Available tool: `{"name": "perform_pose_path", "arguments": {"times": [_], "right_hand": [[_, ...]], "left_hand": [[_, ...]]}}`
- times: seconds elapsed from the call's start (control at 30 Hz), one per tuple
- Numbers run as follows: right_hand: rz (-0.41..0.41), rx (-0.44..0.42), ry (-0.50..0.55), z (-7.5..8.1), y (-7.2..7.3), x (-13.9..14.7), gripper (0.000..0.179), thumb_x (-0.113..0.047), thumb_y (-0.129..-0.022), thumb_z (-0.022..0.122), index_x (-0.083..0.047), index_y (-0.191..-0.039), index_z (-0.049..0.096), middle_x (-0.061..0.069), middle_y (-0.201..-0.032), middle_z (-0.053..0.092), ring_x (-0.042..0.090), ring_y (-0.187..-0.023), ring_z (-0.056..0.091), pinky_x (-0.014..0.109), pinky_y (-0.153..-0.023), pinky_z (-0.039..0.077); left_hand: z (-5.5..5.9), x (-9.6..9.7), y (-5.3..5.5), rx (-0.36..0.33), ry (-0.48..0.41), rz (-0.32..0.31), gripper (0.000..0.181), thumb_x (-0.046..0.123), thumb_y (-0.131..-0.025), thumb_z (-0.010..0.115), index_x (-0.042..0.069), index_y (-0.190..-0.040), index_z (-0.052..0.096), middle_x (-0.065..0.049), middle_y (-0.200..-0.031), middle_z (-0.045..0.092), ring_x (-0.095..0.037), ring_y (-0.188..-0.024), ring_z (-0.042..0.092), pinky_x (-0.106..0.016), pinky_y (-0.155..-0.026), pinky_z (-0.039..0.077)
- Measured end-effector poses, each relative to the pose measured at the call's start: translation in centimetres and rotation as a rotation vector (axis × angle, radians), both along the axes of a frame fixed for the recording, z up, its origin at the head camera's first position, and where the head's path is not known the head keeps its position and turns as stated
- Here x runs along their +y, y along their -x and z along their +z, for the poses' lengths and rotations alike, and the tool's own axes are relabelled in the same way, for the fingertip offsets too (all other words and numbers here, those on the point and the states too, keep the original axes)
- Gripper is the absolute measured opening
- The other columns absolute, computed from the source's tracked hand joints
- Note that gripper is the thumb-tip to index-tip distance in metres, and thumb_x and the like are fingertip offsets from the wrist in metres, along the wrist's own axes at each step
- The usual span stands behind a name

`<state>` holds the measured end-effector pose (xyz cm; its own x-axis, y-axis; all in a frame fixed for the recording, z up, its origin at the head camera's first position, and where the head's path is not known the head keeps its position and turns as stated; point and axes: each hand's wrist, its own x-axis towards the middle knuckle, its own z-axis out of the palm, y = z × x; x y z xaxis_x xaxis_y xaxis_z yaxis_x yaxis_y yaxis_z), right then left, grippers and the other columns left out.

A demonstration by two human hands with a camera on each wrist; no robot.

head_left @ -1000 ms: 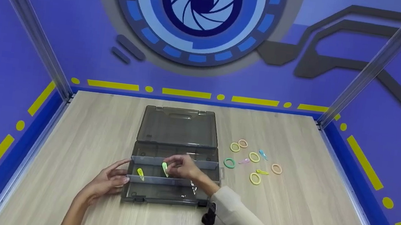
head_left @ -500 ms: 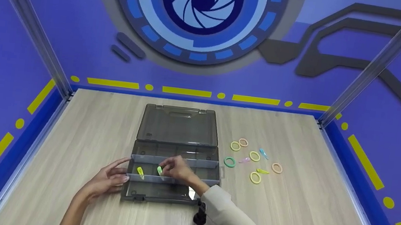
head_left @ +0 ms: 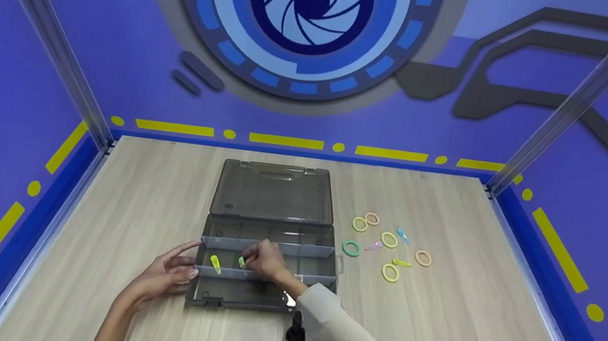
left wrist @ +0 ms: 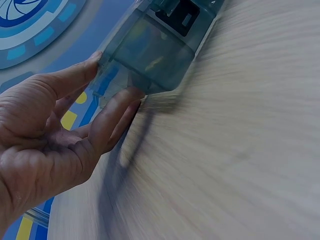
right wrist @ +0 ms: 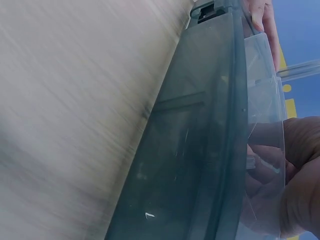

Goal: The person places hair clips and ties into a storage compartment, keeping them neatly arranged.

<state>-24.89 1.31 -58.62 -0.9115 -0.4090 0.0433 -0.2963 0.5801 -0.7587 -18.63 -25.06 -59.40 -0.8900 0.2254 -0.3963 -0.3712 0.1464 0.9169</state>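
A smoky translucent organizer box [head_left: 259,309] lies on the table with its lid [head_left: 274,193] folded back. My right hand [head_left: 266,260] reaches into its middle row and pinches a light-green hair clip [head_left: 241,262], whose lower part the fingers hide. To the left of it, a yellow hair clip [head_left: 215,264] lies in the same row. In the right wrist view the hand [right wrist: 305,170] shows partly through a clear divider [right wrist: 265,125]. My left hand [head_left: 163,274] rests its fairly straight fingertips and thumb against the box's left side, as the left wrist view also shows.
Right of the box lie several small hair ties, among them a green hair tie [head_left: 351,248] and a peach hair tie [head_left: 423,258]. A blue clip [head_left: 403,236], a pink clip [head_left: 374,246] and another yellow clip [head_left: 401,263] are scattered among them. Panels enclose the table.
My right hand has shifted slightly left with the green hair clip and lowered it in the middle row. The left hand keeps its place at the box's side.
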Motion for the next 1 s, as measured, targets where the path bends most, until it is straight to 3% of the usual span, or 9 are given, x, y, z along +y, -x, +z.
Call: {"name": "perform_pose_path", "arguments": {"times": [0.13,0.47,0.67,0.87,1.0], "right_hand": [[-0.006,-0.023,0.003,0.0,-0.1,0.1,0.021,0.011,-0.074,0.068,0.005,-0.091,0.080,0.016,-0.077,0.077,0.002,-0.063,0.053,0.021,-0.067,0.053],[-0.020,0.026,-0.023,0.0,-0.2,0.3,0.020,0.008,-0.075,0.072,0.003,-0.093,0.080,0.015,-0.075,0.077,0.009,-0.064,0.064,0.025,-0.067,0.055],[-0.005,0.028,-0.017,0.0,-0.4,0.4,0.018,0.008,-0.076,0.071,0.003,-0.091,0.080,0.015,-0.075,0.077,0.010,-0.065,0.067,0.020,-0.065,0.054],[0.037,-0.009,0.030,0.4,-0.3,0.8,0.017,0.009,-0.077,0.076,0.007,-0.094,0.078,0.019,-0.083,0.078,0.028,-0.078,0.078,0.026,-0.074,0.060],[0.057,-0.048,0.063,1.2,-0.2,1.4,0.020,0.008,-0.078,0.079,0.008,-0.099,0.078,0.021,-0.089,0.078,0.033,-0.084,0.078,0.032,-0.078,0.062]], "left_hand": [[0.0,0.0,0.0,0.012,-0.012,-0.015,0.077,0.021,-0.100,0.068,0.017,-0.163,0.025,-0.028,-0.151,0.040,-0.022,-0.119,0.062,-0.040,-0.092,0.058],[0.1,0.0,-0.1,0.044,-0.009,-0.023,0.077,0.022,-0.099,0.069,0.016,-0.163,0.026,-0.029,-0.151,0.041,-0.021,-0.117,0.062,-0.039,-0.091,0.058],[-0.3,0.0,-0.3,0.022,0.000,-0.008,0.078,0.022,-0.098,0.070,0.017,-0.163,0.026,-0.029,-0.151,0.041,-0.020,-0.114,0.063,-0.039,-0.092,0.059],[-0.2,-0.1,-0.4,0.030,0.011,-0.010,0.077,0.021,-0.099,0.068,0.016,-0.163,0.025,-0.030,-0.152,0.040,-0.024,-0.119,0.062,-0.044,-0.096,0.058],[0.0,-0.1,-0.2,0.045,0.005,-0.025,0.077,0.021,-0.100,0.067,0.016,-0.163,0.024,-0.030,-0.152,0.039,-0.024,-0.120,0.061,-0.044,-0.096,0.057]]}}
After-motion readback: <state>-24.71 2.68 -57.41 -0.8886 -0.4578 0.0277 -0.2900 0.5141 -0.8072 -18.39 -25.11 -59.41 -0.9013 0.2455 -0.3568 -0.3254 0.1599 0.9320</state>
